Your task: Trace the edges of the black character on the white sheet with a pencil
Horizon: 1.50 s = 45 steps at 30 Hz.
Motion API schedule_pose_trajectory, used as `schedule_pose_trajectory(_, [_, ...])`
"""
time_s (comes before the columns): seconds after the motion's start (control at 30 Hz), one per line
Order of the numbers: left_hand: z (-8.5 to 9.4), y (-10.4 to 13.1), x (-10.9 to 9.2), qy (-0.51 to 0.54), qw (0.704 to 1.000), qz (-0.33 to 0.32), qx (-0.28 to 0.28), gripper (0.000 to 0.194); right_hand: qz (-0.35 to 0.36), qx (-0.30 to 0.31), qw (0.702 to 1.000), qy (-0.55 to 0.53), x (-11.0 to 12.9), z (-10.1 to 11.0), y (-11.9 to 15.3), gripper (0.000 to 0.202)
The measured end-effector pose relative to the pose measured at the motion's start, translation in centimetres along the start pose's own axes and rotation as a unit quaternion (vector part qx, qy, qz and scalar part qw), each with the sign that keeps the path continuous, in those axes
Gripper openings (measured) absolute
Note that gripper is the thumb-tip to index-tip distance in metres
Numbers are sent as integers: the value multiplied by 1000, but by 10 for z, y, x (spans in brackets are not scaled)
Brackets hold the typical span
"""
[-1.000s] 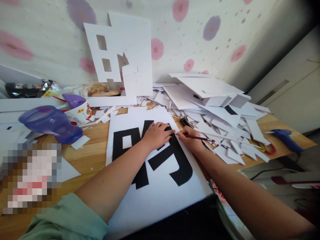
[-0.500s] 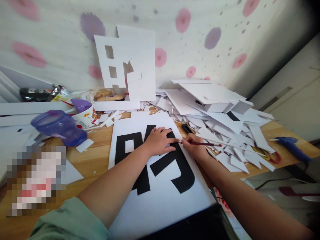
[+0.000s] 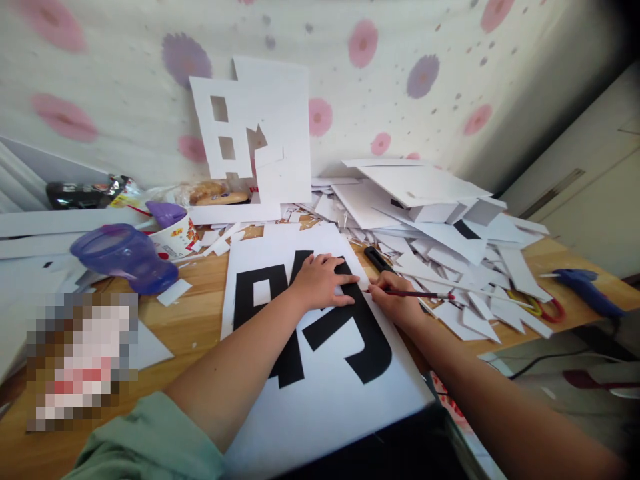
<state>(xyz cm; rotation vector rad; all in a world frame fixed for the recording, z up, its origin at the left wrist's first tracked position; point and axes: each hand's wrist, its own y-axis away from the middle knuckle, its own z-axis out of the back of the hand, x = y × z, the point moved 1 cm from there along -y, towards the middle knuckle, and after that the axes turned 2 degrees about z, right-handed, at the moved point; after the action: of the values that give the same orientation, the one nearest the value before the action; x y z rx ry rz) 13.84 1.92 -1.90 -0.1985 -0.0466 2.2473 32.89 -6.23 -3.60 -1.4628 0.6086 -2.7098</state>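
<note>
A white board [image 3: 330,407] lies on the wooden table with a black cut-out character [image 3: 373,340] flat on top of it. Spread over the upper part of the black shape, my left hand [image 3: 323,283] presses down with its fingers apart. My right hand [image 3: 395,300] pinches a dark red pencil [image 3: 420,294], whose tip is by the right edge of the black shape, near my left fingertips. A black cutter [image 3: 377,259] lies just beyond my right hand.
White offcuts [image 3: 470,310] are heaped at the right, near scissors [image 3: 554,310] and a blue glue gun [image 3: 587,290]. A purple cup [image 3: 123,257] and a paper bowl [image 3: 175,239] stand at the left. A cut white sheet [image 3: 285,100] leans on the wall.
My right hand and the pencil have shifted slightly down and right along the black shape's edge. My left hand stays on the shape. The view has moved a little.
</note>
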Motion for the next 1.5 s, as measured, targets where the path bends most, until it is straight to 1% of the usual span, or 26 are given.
schedule_pose_trajectory(0.4, [-1, 0, 0, -5, 1000, 2, 2, 51, -11, 13, 1000, 7, 14, 10, 15, 25])
schedule_pose_trajectory(0.57, [-2, 1, 1, -15, 1000, -13, -3, 51, -6, 3, 1000, -2, 13, 8, 17, 28])
schedule_pose_trajectory(0.7, [3, 1, -1, -29, 999, -41, -12, 49, -7, -2, 1000, -6, 11, 8, 16, 27])
schedule_pose_trajectory(0.83, [14, 4, -10, -50, 996, -79, -5, 43, 4, -1, 1000, -18, 11, 8, 16, 28])
schedule_pose_trajectory(0.93, [18, 9, -25, -60, 994, -95, 4, 36, 10, -4, 1000, -23, 10, 8, 15, 27])
schedule_pose_trajectory(1.07, [11, 20, -47, -53, 995, -87, -1, 35, 9, -13, 1000, -22, 10, 7, 14, 26])
schedule_pose_trajectory(1.13, [4, 24, -52, -42, 996, -72, -12, 37, 8, -15, 1000, -20, 11, 8, 14, 26])
schedule_pose_trajectory(1.23, [-5, 26, -53, -21, 998, -56, -23, 40, 7, -12, 1000, -19, 12, 8, 14, 25])
schedule_pose_trajectory(1.3, [-7, 26, -51, -8, 998, -53, -25, 41, 5, -8, 1000, -17, 13, 8, 15, 24])
schedule_pose_trajectory(1.5, [-3, 27, -52, 21, 998, -47, -25, 37, -8, -6, 1000, -18, 13, 9, 17, 25])
